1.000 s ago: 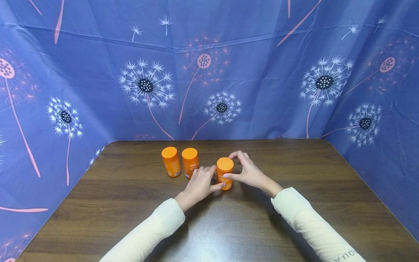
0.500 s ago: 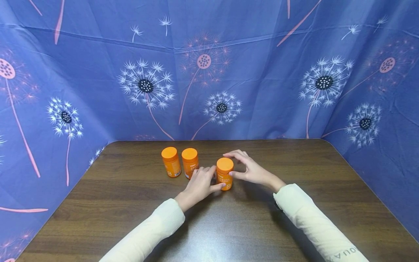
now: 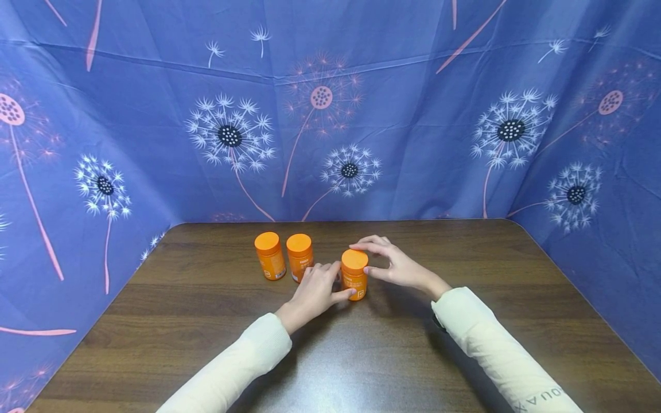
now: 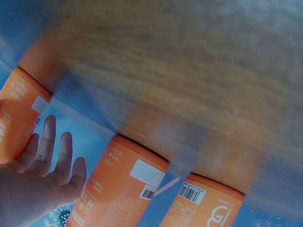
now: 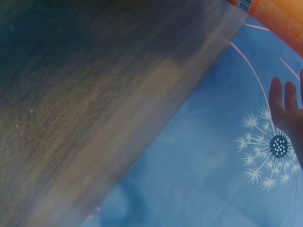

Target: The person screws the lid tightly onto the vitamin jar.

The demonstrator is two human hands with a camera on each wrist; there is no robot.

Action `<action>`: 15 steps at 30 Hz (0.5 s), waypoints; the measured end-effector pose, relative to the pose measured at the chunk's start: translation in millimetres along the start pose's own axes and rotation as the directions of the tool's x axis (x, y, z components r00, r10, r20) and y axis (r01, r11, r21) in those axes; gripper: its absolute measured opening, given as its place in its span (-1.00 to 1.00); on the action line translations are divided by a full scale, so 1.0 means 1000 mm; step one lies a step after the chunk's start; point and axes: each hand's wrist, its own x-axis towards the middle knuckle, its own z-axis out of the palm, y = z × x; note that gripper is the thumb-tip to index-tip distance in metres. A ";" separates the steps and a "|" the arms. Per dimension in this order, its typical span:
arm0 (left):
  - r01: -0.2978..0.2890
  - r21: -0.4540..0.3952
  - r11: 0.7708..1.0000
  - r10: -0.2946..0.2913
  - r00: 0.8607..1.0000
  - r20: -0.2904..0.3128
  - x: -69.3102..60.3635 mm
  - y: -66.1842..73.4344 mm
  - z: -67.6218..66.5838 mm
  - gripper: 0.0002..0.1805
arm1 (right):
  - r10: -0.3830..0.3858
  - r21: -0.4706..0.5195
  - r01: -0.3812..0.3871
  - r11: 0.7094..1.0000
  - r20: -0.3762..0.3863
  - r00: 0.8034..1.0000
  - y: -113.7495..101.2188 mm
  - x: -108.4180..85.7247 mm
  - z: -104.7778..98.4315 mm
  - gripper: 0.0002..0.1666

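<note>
An orange screw-cap bottle stands upright on the brown table. Low on its body, my left hand holds it, thumb in front and index finger at the left side. My right hand is at its orange lid, with fingers along the back rim and the thumb at the right edge. In the left wrist view, the held bottle is at the left edge, beside the raised fingers of the left hand. Only part of the right hand and of the bottle shows in the right wrist view.
Two more orange bottles stand upright to the left, one farther off and one close behind the left hand's knuckles. Both have lids on. The wooden table ends at a blue dandelion-print cloth.
Round the lid, the right hand's thumb has shifted from the front to the right edge, while its fingers moved left along the back. The left hand and all bottles have stayed in place.
</note>
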 end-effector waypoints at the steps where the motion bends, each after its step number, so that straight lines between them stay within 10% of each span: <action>1: -0.001 0.002 1.000 0.001 1.000 -0.001 0.000 0.000 0.000 -0.48 | 0.000 0.002 0.000 1.000 -0.005 1.000 0.000 0.000 0.000 -0.45; 15: 0.006 -0.013 1.000 -0.006 1.000 -0.007 0.000 0.001 0.000 -0.47 | -0.006 -0.052 -0.004 0.999 -0.185 0.983 0.003 0.001 0.012 -0.46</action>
